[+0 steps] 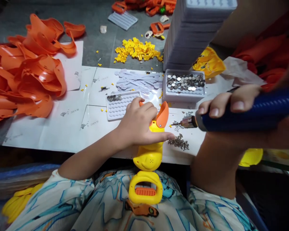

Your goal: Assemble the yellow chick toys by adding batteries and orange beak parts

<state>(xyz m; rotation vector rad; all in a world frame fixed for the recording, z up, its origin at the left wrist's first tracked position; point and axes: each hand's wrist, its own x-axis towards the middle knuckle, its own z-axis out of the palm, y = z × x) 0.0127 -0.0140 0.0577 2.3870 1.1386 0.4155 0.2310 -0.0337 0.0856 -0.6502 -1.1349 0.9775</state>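
Observation:
In the head view, my left hand is closed over the upper part of a yellow plastic toy with a handle and an orange trigger. An orange curved piece is fixed to the toy's far end, with a screw head showing. Wrapped around a blue electric screwdriver, my right hand holds it level, its bit pointing left towards the toy, apart from it. Under the bit and beside my left thumb lies a pile of small screws.
Orange curved parts are heaped at left. Small yellow pieces and white strips lie ahead. A tray of button cells stands before a tall tray stack. Another ridged tray sits near my left hand.

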